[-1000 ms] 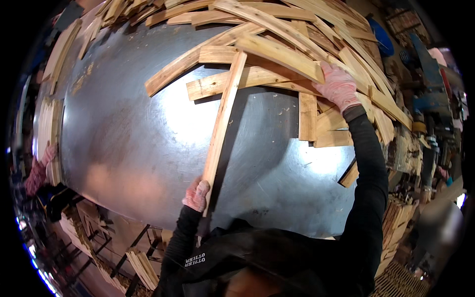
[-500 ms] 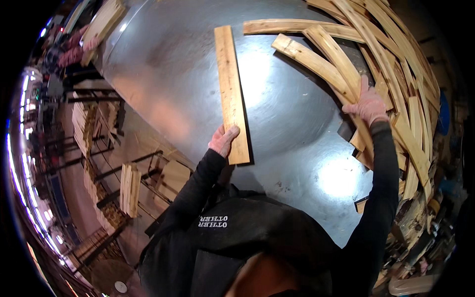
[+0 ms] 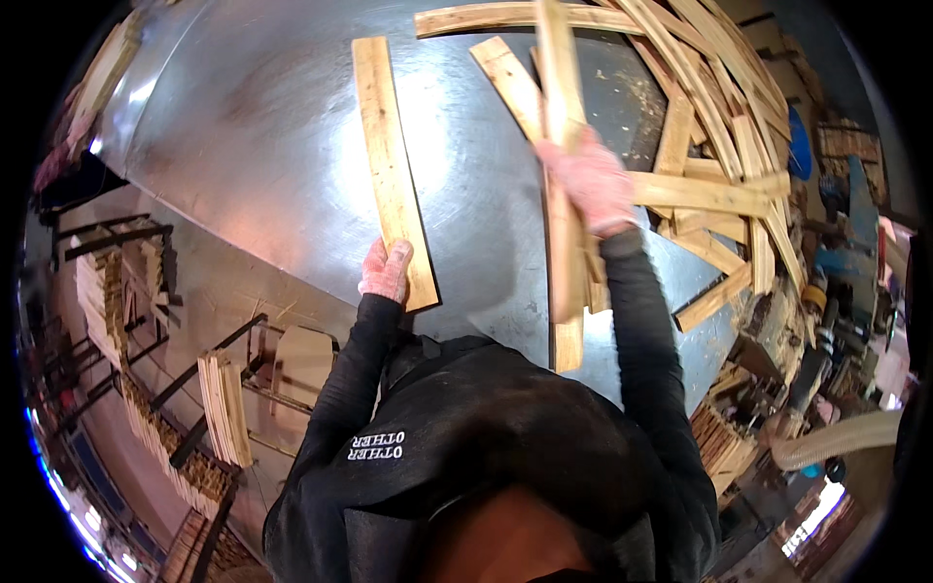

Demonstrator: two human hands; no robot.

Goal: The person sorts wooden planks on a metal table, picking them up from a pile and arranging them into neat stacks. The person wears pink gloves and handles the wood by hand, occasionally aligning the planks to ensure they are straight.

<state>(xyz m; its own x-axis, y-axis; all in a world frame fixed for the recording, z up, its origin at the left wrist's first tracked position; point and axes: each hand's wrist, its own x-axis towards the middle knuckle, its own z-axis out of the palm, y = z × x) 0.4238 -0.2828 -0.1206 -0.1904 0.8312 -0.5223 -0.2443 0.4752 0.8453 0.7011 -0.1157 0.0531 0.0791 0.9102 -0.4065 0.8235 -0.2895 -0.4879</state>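
My left hand, in a pinkish glove, is closed on the near end of a wooden board that lies lengthwise on a shiny metal table. The thumb rests on top and the fingers go under its left edge. To the right, my right hand, gloved and blurred, is closed around a second board, which points away from me. Behind that one another board lies slanted on the metal. More boards lie crosswise right of my right hand.
A loose heap of long boards covers the far right of the table. On the left, stacked boards stand on dark metal racks beside the table edge. A person's pink sleeve shows at the far left. A pale hose lies lower right.
My right hand has come left from the heap, bringing a board over the open metal. My left hand keeps its hold on its board. The whole view has shifted.
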